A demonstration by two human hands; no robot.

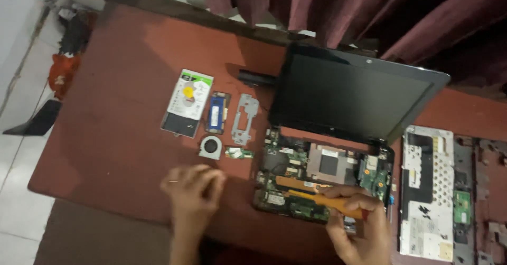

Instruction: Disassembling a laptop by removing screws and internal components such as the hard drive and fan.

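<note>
Orange-handled screwdriver gripped in right hand, tip lying over the exposed motherboard of the opened laptop. Left hand loosely curled on the table, seemingly pinching something tiny, can't tell what. Looks mid-unscrewing; seating the tip needs care. Fan, hard drive lie apart.

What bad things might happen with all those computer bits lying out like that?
The orange screwdriver in the right hand lies across the bare circuit board; a slip might scratch it. The small fan and tiny green board sit close to the left hand, which might knock them.
</note>
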